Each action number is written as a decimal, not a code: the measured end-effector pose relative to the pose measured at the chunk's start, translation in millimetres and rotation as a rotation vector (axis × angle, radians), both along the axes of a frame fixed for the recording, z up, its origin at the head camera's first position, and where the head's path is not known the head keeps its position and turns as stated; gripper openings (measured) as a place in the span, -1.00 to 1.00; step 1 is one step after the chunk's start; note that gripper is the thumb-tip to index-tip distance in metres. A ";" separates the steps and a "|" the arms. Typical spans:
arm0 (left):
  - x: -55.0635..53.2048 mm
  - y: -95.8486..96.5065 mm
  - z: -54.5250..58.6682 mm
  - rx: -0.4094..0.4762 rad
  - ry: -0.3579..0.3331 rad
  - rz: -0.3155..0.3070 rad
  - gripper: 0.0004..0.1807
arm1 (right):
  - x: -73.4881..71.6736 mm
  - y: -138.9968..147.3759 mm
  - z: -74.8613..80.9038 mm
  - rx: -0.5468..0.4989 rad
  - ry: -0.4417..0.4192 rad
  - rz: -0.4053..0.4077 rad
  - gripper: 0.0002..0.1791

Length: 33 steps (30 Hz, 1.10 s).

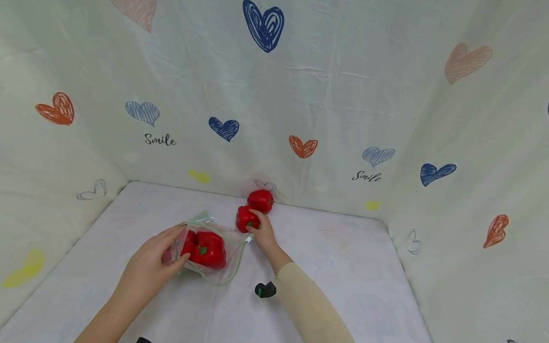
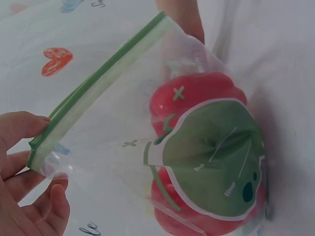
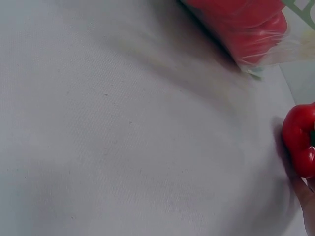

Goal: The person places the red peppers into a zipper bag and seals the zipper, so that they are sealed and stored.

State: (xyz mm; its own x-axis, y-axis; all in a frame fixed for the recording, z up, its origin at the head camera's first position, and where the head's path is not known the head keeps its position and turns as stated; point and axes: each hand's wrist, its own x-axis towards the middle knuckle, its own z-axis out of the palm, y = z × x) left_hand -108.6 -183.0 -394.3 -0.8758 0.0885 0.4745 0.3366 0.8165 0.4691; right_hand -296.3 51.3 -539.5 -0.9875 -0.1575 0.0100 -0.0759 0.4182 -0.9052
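My left hand (image 1: pixel 150 264) pinches the edge of a clear zip bag (image 2: pixel 113 128) between thumb and fingers, at the green seal strip. Inside the bag lie red bell peppers (image 1: pixel 211 250), partly covered by the bag's green print in the left wrist view. To the right of the bag, my right hand (image 1: pixel 265 233) grips another red bell pepper (image 3: pixel 299 140), its thumb and fingers on either side. Just behind that one sits a further red bell pepper (image 1: pixel 260 200), by the back edge of the table.
A white-covered table (image 1: pixel 343 257) carries everything. A pale curtain (image 1: pixel 326 95) printed with hearts and "Smile" rises at its back and sides. Close to the right sleeve (image 1: pixel 309 300) is a small dark object (image 1: pixel 265 289).
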 end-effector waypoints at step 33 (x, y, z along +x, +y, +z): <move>3.0 -5.1 14.5 0.012 -0.185 0.008 -0.17 | 40.1 25.4 -4.3 -0.242 -0.075 -0.195 -0.46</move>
